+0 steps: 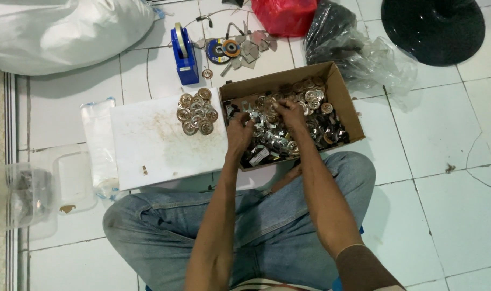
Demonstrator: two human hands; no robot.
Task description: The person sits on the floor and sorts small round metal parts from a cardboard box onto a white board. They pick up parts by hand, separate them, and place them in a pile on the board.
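Observation:
I sit cross-legged in jeans on a white tiled floor. A brown cardboard box (346, 102) in front of me holds several small round metal discs and bent metal clips. My left hand (239, 133) reaches into the box's left part with fingers curled among the clips. My right hand (290, 114) is deeper in the box, fingers closed on small metal parts. Left of the box lies a white board (148, 151) with a pile of round brass-coloured discs (197, 112) at its far right corner.
A blue tape dispenser (184, 54) stands beyond the board, with grinding discs (223, 50) and metal scraps beside it. A white sack (68, 32), a red bag (284, 15), a black bag (331, 32) and a black round base (433, 27) lie at the back. Clear plastic containers (30, 194) sit left.

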